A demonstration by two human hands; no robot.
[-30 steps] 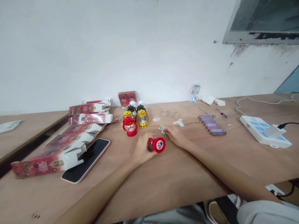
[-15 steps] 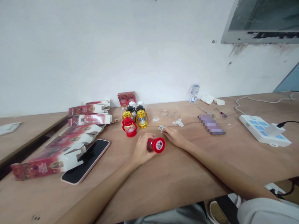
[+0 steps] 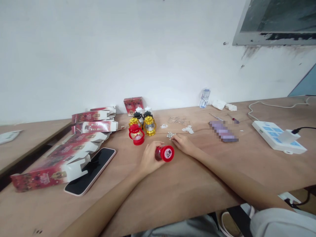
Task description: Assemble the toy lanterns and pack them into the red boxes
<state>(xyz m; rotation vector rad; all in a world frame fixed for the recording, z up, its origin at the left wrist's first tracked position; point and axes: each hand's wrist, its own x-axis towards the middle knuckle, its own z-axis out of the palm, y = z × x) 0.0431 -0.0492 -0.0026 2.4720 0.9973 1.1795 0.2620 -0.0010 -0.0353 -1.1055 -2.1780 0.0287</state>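
My left hand [image 3: 149, 158] is closed round a small red lantern [image 3: 159, 153] lying on its side, its round base with a printed label turned towards me. Just to the right, my right hand [image 3: 184, 144] rests on the table with fingertips pinched together at the edge of a small pile of button cells [image 3: 170, 135]. Whatever those fingertips hold is hidden. Beyond my left hand stands another red lantern [image 3: 136, 135], upright. Close behind it are gold lanterns [image 3: 149, 126], with black and white ones at the back.
Flattened red boxes [image 3: 61, 151] lie at the left, one over a phone [image 3: 91, 171]. White bits [image 3: 188, 129] and thin wire pieces [image 3: 176, 120] lie past my right hand. A screwdriver [image 3: 234, 119], a pixelated purple item [image 3: 223, 131] and a power strip [image 3: 278, 136] are to the right.
Both hands stay almost where they were, the left one still round the red lantern. The view has shifted very slightly.
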